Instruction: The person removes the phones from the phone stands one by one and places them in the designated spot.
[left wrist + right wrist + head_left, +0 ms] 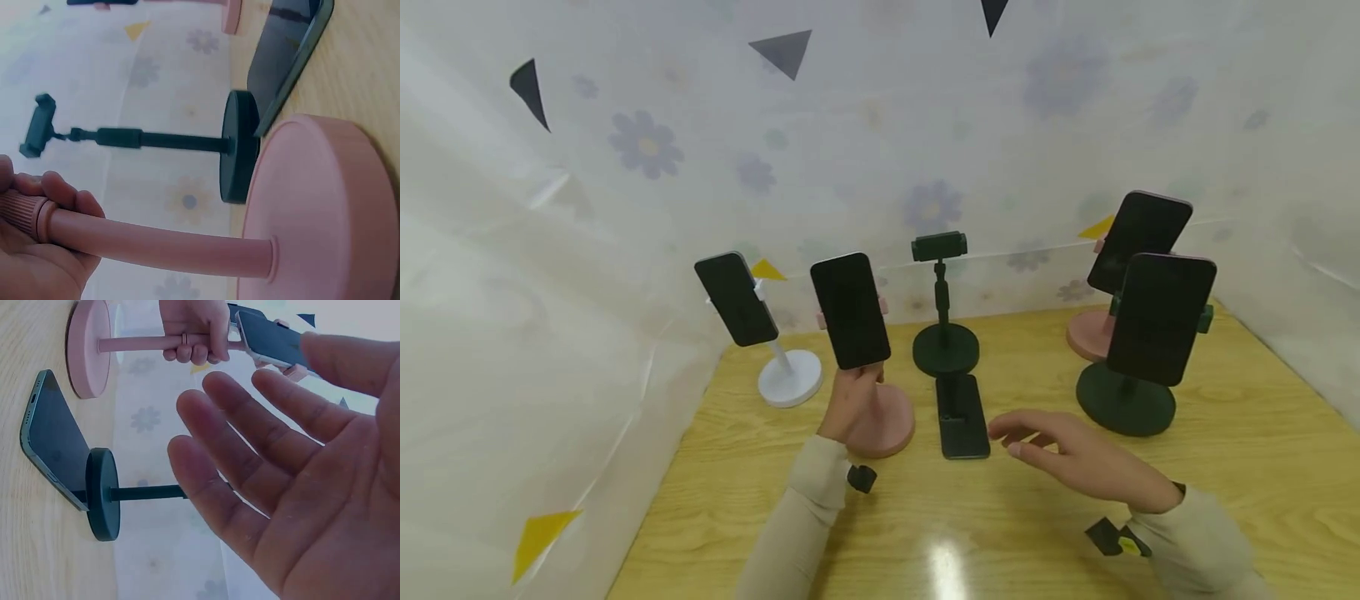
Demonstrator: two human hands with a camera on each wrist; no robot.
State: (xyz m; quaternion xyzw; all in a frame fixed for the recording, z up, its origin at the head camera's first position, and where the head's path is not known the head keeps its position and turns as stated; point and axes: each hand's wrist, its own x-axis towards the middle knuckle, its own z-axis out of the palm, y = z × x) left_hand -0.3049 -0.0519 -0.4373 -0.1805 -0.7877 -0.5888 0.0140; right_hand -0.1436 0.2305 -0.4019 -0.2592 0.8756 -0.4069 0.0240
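My left hand (850, 406) grips the stem of a pink phone stand (889, 427), its fingers curled round the ribbed collar in the left wrist view. A dark phone (852, 312) is clamped upright, slightly tilted, at the top of that stand. My right hand (1075, 458) hovers with loosely spread fingers and holds nothing; its palm fills much of the right wrist view. Just left of its fingertips, another phone (966, 429) lies flat, screen up, on the wooden table (1000, 533). Behind that phone stands a dark green phone stand (946, 348) with a bare clamp, its base close to the phone's far end.
At the left, a white stand (792, 379) carries a phone (736, 298). On the right, a green stand (1126, 400) holds a phone (1161, 318) in front of a pink stand (1086, 335) with its own phone (1142, 237). A flowered sheet (850, 150) hangs behind the table.
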